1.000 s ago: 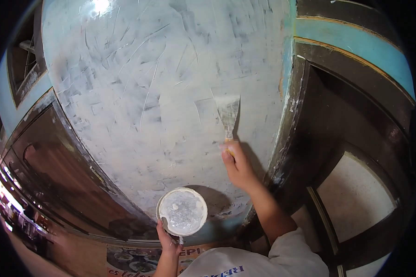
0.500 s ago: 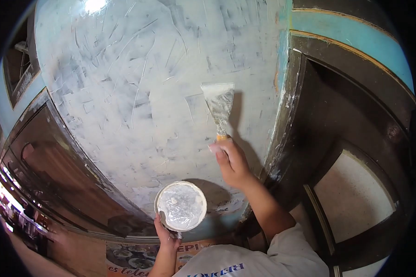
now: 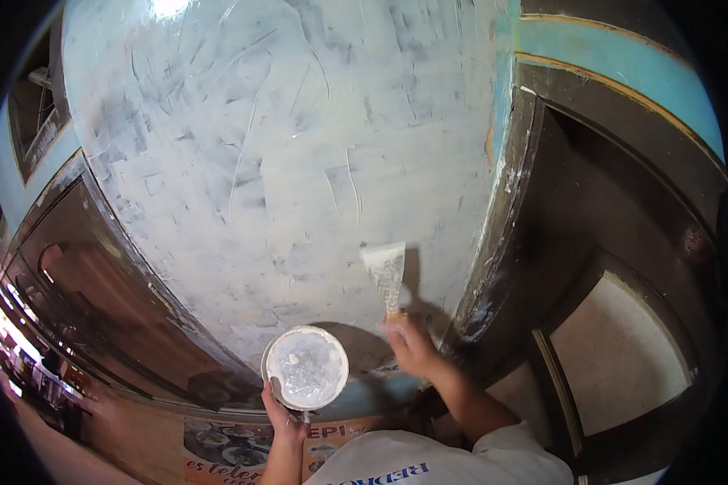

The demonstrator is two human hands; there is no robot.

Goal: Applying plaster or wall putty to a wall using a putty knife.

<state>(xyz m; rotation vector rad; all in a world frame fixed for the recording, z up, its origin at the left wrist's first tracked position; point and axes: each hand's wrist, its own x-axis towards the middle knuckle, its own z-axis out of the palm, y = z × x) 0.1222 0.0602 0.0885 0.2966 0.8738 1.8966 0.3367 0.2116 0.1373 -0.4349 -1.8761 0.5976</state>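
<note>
My right hand [image 3: 411, 343] is closed round the handle of a putty knife [image 3: 386, 269]. Its wide blade, smeared with white filler, points up against or just off the wall; I cannot tell if it touches. The wall [image 3: 299, 194] carries streaky white filler over a grey-blue ground. In my left hand [image 3: 285, 416] is a round white tub [image 3: 345, 364], gripped by its lower left rim and tilted so that the opening faces me. White putty [image 3: 305, 368] lies inside, with a lump near the top.
A dark door frame [image 3: 493, 234] and brown panelled door stand to the right. Another brown door [image 3: 109, 271] is on the left. A printed orange banner [image 3: 226, 449] lies low behind my left forearm. Blue trim [image 3: 623, 52] runs along the upper right.
My right hand has drawn the putty knife down the wall, leaving a thin fresh ridge above it. The tub has shifted slightly left and down with my left hand.
</note>
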